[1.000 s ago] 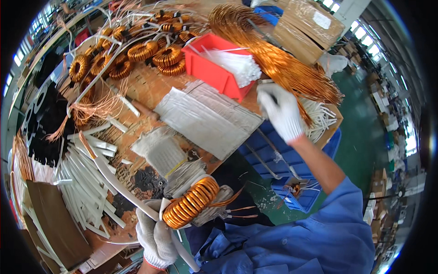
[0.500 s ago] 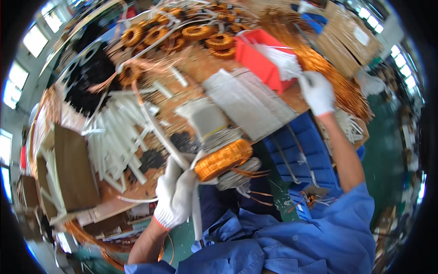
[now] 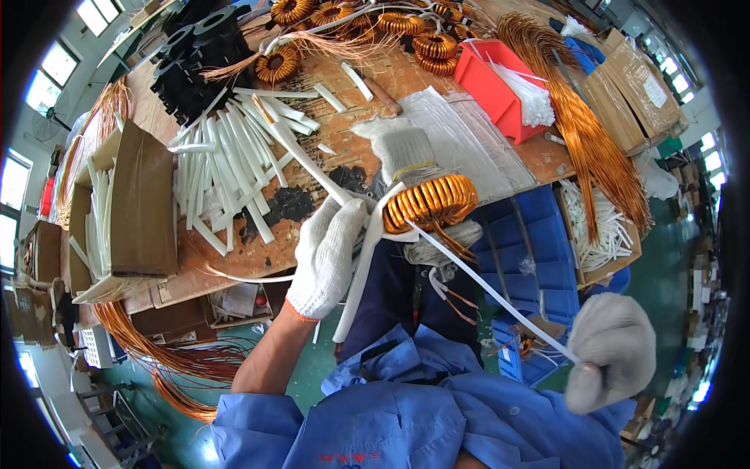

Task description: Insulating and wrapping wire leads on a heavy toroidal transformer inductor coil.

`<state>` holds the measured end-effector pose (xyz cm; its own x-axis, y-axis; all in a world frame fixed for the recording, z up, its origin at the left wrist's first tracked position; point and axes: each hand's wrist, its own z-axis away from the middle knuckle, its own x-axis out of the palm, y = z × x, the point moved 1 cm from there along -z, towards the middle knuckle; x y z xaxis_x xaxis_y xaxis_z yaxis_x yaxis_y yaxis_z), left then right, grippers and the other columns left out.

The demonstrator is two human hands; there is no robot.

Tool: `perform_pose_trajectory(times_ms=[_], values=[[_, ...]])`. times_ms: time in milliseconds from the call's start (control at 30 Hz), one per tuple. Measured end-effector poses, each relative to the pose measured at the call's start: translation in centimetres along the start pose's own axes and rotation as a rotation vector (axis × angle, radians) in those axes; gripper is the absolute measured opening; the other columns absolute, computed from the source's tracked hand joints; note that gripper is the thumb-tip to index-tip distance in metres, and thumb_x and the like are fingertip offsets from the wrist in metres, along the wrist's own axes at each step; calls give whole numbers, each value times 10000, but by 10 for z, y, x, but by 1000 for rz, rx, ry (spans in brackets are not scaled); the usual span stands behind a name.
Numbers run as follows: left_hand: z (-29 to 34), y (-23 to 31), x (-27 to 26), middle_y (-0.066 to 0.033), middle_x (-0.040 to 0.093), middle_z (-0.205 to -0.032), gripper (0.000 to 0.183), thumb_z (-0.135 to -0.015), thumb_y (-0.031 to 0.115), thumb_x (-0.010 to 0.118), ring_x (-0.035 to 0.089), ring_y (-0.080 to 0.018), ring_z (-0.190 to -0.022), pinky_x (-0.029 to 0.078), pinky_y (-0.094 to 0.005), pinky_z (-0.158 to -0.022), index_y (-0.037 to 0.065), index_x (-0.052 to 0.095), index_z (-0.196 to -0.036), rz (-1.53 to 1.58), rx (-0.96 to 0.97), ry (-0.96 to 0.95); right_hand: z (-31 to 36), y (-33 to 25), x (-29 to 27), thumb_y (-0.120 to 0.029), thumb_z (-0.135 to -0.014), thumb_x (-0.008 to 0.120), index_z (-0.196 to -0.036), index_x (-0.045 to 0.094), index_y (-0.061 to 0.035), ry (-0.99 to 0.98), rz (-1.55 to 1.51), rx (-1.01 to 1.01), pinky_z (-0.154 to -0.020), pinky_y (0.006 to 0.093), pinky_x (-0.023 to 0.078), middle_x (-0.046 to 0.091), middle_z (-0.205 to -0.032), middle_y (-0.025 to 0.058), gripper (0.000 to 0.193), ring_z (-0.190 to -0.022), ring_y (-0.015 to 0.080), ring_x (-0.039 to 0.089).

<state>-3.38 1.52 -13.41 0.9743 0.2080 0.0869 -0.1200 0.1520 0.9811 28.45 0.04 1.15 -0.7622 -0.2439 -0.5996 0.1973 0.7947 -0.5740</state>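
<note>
An orange copper-wound toroidal coil (image 3: 431,205) rests on a grey padded stand (image 3: 402,152) at the table's front edge. Just to its left, my white-gloved left hand (image 3: 326,254) is closed on a thick white sleeved wire (image 3: 308,160), whose bare copper end points to the upper left. Another white sleeve (image 3: 361,281) hangs down beside that hand. At the lower right, my gloved right hand (image 3: 613,352) is closed around the end of a long thin white strip (image 3: 500,297). The strip's other end reaches the coil's front; whether it touches the winding I cannot tell.
Loose white tubes (image 3: 230,156) lie left on the table, beside a cardboard box (image 3: 141,211). A red bin (image 3: 488,90) of thin white pieces stands at the right, near a copper wire bundle (image 3: 574,125). Blue crates (image 3: 519,246) sit below the table edge. More coils (image 3: 433,51) lie behind.
My right hand has moved from the red bin down to the lower right, with the thin white strip in it. My left hand stays by the coil. The view has shifted.
</note>
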Motion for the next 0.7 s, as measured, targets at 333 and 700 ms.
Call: perform_pose_trajectory(times_ms=[333, 700], values=[[-1, -18, -2, -71, 718, -1013, 373, -1116, 244, 565, 647, -108, -891, 519, -267, -806, -71, 697, -1265, 260, 3, -15, -8, 0, 15, -41, -862, 728, -1004, 644, -29, -64, 21, -20, -529, 308, 441, 623, -846, 69, 165, -617, 157, 580], [0, -21, 3, -30, 705, -955, 335, -1095, 220, 581, 597, -69, -822, 480, -229, -739, -43, 715, -1254, 386, 7, -9, -13, 1, 24, -48, -886, 739, -979, 654, -32, -82, 94, 14, -537, 307, 438, 612, -839, 83, 127, -626, 158, 576]])
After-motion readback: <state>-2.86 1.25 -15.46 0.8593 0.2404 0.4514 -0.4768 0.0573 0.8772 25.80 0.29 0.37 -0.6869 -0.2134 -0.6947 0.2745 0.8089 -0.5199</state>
